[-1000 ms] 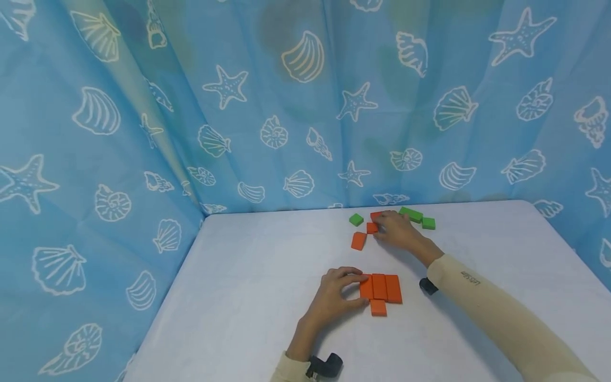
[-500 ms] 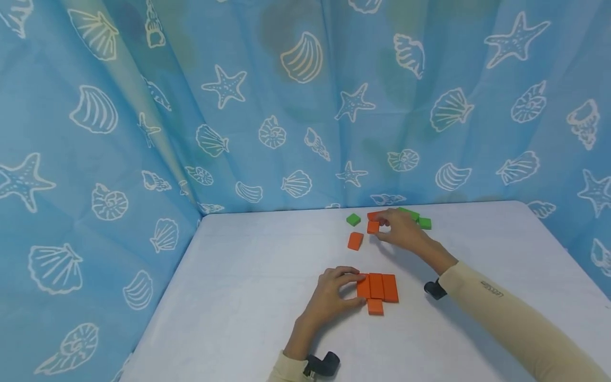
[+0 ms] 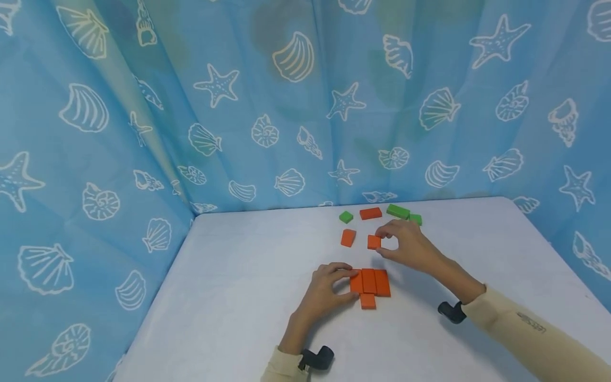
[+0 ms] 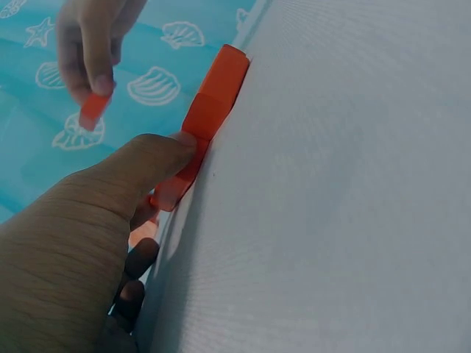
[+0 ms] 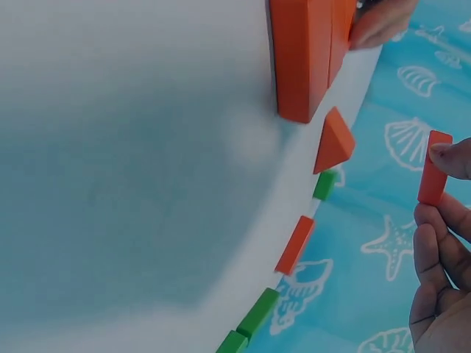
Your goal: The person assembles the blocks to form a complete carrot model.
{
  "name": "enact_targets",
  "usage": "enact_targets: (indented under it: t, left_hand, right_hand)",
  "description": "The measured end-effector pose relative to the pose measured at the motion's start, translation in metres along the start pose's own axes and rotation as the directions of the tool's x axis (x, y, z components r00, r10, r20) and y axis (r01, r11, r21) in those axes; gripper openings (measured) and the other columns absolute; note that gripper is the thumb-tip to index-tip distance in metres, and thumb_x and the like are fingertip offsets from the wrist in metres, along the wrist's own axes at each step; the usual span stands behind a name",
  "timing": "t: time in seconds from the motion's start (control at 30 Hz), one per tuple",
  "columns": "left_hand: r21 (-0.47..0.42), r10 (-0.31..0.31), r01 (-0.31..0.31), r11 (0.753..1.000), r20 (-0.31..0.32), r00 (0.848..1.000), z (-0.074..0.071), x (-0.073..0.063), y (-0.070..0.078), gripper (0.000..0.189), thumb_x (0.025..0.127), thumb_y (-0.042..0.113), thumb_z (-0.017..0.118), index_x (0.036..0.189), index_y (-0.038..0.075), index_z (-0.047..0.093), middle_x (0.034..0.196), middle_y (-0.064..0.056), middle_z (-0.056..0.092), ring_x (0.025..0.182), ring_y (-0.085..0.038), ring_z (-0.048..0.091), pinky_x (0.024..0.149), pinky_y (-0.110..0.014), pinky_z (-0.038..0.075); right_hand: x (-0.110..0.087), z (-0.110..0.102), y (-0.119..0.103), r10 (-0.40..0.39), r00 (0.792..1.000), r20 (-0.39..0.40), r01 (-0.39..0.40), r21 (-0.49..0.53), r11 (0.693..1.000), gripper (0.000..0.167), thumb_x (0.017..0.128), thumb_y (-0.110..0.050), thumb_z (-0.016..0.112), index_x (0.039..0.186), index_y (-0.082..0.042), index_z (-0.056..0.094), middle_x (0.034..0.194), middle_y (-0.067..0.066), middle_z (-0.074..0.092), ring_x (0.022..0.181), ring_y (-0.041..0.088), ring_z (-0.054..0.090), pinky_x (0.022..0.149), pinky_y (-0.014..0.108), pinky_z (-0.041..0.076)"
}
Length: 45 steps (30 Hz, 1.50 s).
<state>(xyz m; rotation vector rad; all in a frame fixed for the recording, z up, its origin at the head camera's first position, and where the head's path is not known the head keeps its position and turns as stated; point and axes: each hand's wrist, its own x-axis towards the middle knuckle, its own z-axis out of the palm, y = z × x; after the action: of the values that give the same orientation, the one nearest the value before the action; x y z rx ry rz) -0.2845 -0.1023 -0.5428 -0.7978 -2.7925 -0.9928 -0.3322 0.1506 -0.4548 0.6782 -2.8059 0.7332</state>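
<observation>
Three oblong orange blocks (image 3: 369, 281) lie side by side on the table, with a small orange block (image 3: 368, 301) against their near edge. My left hand (image 3: 324, 291) grips the leftmost oblong block (image 3: 355, 282), fingertips at its far end and thumb at its near end. In the left wrist view, the thumb (image 4: 165, 158) presses on the row's side. My right hand (image 3: 414, 246) pinches a small square orange block (image 3: 374, 242) between thumb and fingers, held up off the table behind the row; the right wrist view shows this held block (image 5: 434, 168) edge-on.
Farther back on the white table (image 3: 229, 276) lie an orange wedge-like block (image 3: 348, 237), an orange oblong block (image 3: 370, 213), a small green block (image 3: 346, 217), a long green block (image 3: 398, 211) and another green block (image 3: 416, 218). A blue shell-patterned curtain (image 3: 262, 159) hangs behind.
My right hand has picked up the small square orange block from the back group and brought it nearer, uncovering the orange oblong behind. The left hand keeps its place at the row.
</observation>
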Motion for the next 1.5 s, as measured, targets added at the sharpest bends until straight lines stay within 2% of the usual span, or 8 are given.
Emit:
enact_targets:
  t: [0.13,0.33,0.5,0.7,0.87,1.2,1.5]
  left_hand:
    - [-0.003,0.001,-0.001,1.000,0.005,1.000,0.001,0.001,-0.003,0.045,0.090,0.041,0.073,0.133,0.032,0.065,0.135,0.012,0.055,0.122,-0.012,0.047,0.104,-0.043,0.039]
    - [-0.012,-0.015,0.015,1.000,0.014,1.000,0.000,0.001,-0.004,0.046,0.089,0.040,0.074,0.134,0.033,0.065,0.136,0.013,0.055,0.124,-0.011,0.045,0.105,-0.043,0.039]
    - [-0.020,-0.025,0.025,0.999,0.012,1.000,-0.003,-0.001,0.000,0.045,0.089,0.037,0.075,0.133,0.030,0.066,0.136,0.012,0.055,0.124,-0.013,0.045,0.106,-0.043,0.038]
    - [-0.024,0.012,-0.012,1.000,-0.014,1.000,-0.004,-0.002,0.001,0.044,0.089,0.035,0.076,0.131,0.026,0.067,0.135,0.009,0.056,0.121,-0.015,0.046,0.104,-0.043,0.038]
    - [-0.027,0.032,-0.033,0.999,-0.027,0.999,-0.001,-0.001,-0.002,0.044,0.089,0.036,0.075,0.131,0.025,0.067,0.134,0.008,0.056,0.122,-0.015,0.047,0.103,-0.044,0.038]
    - [-0.027,0.034,-0.034,0.999,-0.016,0.999,0.002,0.000,-0.002,0.045,0.089,0.037,0.076,0.132,0.026,0.067,0.135,0.008,0.056,0.122,-0.014,0.046,0.104,-0.042,0.039]
    - [-0.023,0.002,-0.002,1.000,0.005,1.000,0.001,0.001,-0.001,0.046,0.088,0.038,0.075,0.133,0.028,0.066,0.136,0.010,0.055,0.123,-0.013,0.045,0.104,-0.041,0.039]
  right_hand:
    - [-0.015,0.001,-0.005,-0.009,1.000,-0.002,0.009,0.002,1.000,0.033,0.082,-0.019,0.082,0.112,-0.012,0.071,0.101,0.002,0.067,0.099,0.028,0.060,0.092,0.058,0.038]
    - [-0.040,0.001,-0.013,-0.032,0.999,0.026,0.032,0.009,0.999,0.033,0.081,-0.017,0.083,0.111,-0.014,0.071,0.102,0.000,0.066,0.098,0.021,0.058,0.093,0.056,0.037]
    - [-0.057,0.004,-0.019,-0.054,0.997,0.055,0.053,0.006,0.999,0.033,0.080,-0.022,0.084,0.109,-0.017,0.071,0.100,-0.004,0.065,0.097,0.017,0.057,0.092,0.052,0.037]
    - [-0.071,0.008,-0.024,-0.066,0.993,0.100,0.068,-0.015,0.998,0.034,0.080,-0.024,0.083,0.112,-0.017,0.072,0.103,-0.008,0.065,0.102,0.018,0.058,0.096,0.053,0.037]
    - [-0.078,0.014,-0.025,-0.076,0.989,0.129,0.083,-0.049,0.995,0.031,0.079,-0.025,0.084,0.108,-0.021,0.073,0.107,-0.007,0.067,0.107,0.021,0.058,0.093,0.051,0.038]
    - [-0.086,0.021,-0.024,-0.091,0.983,0.157,0.105,-0.085,0.991,0.032,0.077,-0.025,0.086,0.106,-0.021,0.074,0.106,-0.007,0.066,0.103,0.018,0.058,0.089,0.046,0.040]
    - [-0.087,0.028,-0.020,-0.131,0.979,0.157,0.153,-0.136,0.979,0.033,0.076,-0.027,0.087,0.105,-0.019,0.074,0.102,-0.007,0.063,0.099,0.017,0.057,0.089,0.047,0.041]
